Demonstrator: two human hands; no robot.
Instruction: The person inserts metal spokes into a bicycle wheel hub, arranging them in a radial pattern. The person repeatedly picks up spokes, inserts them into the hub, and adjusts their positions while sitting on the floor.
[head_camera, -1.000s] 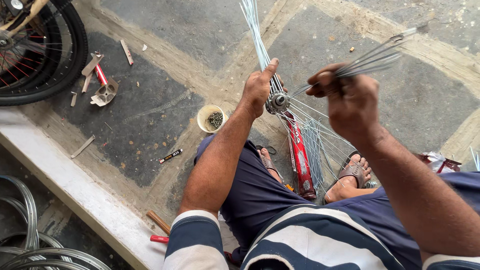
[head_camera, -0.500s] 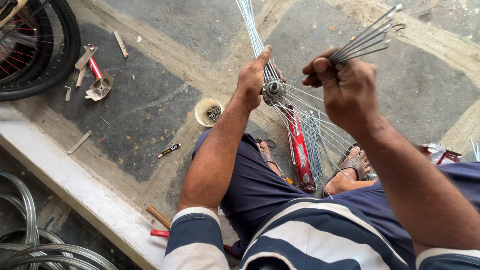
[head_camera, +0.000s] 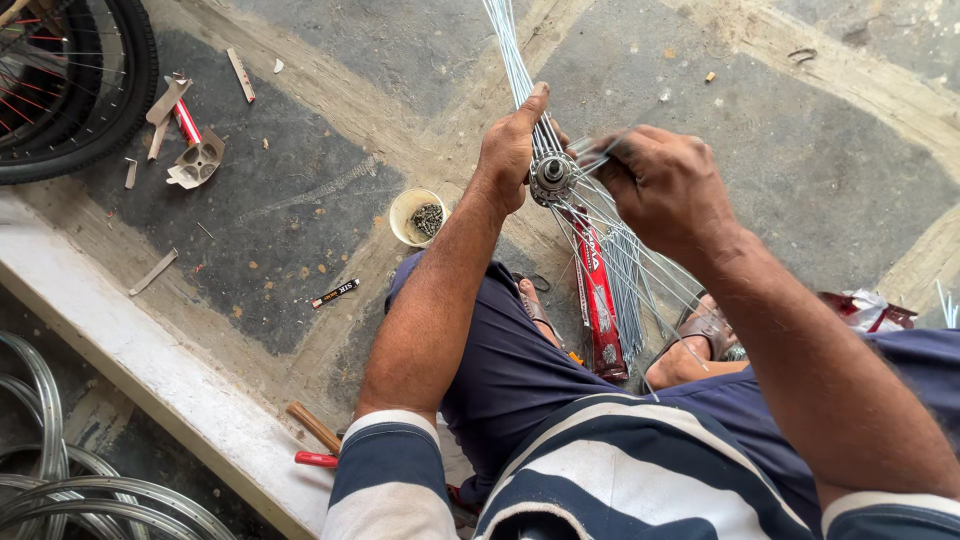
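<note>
A seated person's left hand (head_camera: 512, 150) wraps around a small silver metal wheel hub (head_camera: 551, 177), thumb pointing up along a fan of thin silver steel spokes (head_camera: 508, 50) that rises from it toward the top of the frame. The right hand (head_camera: 668, 188) is curled just beside the hub, its fingertips pinching a short bunch of the same spokes against the hub's flange. More spokes hang below the hub over a long red printed packet (head_camera: 598, 300) lying between the person's sandalled feet. A small cream plastic cup of dark metal bits (head_camera: 419, 217) stands on the grey stone floor (head_camera: 780, 130) near the left forearm. Farther left lie a red-handled tool (head_camera: 186, 120) among cardboard scraps, and a black-tyred bicycle wheel (head_camera: 70, 90) in the corner. Bare silver rims (head_camera: 50, 470) rest below the pale concrete kerb (head_camera: 130, 350).
</note>
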